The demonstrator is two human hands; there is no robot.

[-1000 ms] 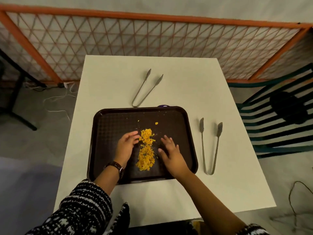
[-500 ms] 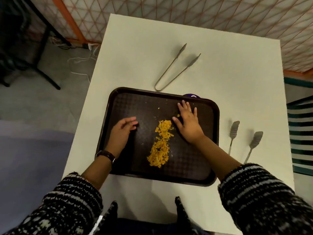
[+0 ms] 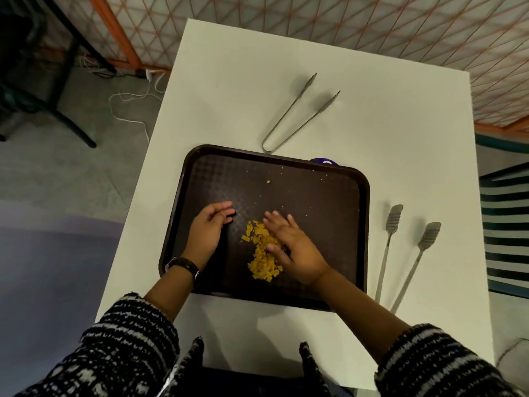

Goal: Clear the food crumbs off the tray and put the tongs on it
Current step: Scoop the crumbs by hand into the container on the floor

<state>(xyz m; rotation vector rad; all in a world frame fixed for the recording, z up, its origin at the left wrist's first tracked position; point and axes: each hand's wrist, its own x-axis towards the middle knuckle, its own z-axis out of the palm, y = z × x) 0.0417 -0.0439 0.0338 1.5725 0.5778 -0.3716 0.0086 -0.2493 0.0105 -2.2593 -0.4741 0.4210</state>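
A dark brown tray (image 3: 329, 213) lies on the white table (image 3: 229, 90). A heap of yellow crumbs (image 3: 260, 253) sits in its middle, with a few loose specks (image 3: 269, 181) farther back. My right hand (image 3: 292, 247) lies flat, fingers straight, on the right side of the heap. My left hand (image 3: 209, 227) rests on the tray just left of the crumbs, fingers extended, a watch on its wrist. One pair of metal tongs (image 3: 294, 116) lies behind the tray. A second pair (image 3: 400, 259) with flat slotted ends lies to the tray's right.
A small purple object (image 3: 323, 161) peeks out behind the tray's far edge. An orange-framed lattice fence (image 3: 372, 21) runs behind the table. A striped chair (image 3: 506, 224) stands at the right, and cables (image 3: 128, 104) lie on the floor at the left.
My right hand has swept back from the tray's far right onto the crumb heap, pushing it more compact. My left hand stayed beside the heap. The camera tilted further down.
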